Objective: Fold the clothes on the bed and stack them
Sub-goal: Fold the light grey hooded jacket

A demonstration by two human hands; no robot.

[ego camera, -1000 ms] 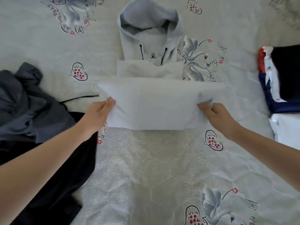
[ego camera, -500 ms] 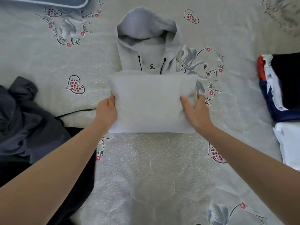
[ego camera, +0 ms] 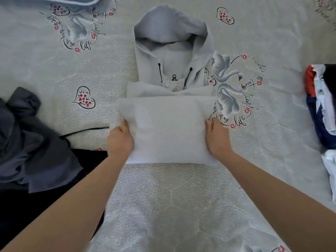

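Note:
A light grey hoodie [ego camera: 169, 128] lies in the middle of the bed, hood [ego camera: 171, 30] pointing away from me, its lower half folded up over the chest into a rectangle. My left hand [ego camera: 120, 140] grips the left edge of that folded block, thumb on top and fingers tucked under the fabric. At the right edge, my right hand [ego camera: 217, 138] holds it the same way. A stack of folded clothes [ego camera: 321, 106] in navy, white and red sits at the bed's right side.
A heap of unfolded dark grey and black clothes [ego camera: 32, 142] lies at the left, with a black drawstring [ego camera: 85, 130] trailing toward the hoodie. The bedspread [ego camera: 172, 206] is pale grey with swan and heart prints. A blue pillow edge [ego camera: 69, 0] shows at top left.
The hoodie's lifted lower half has come down onto its chest. My right hand slid off the top of the fold to its right edge; my left stays at the left edge.

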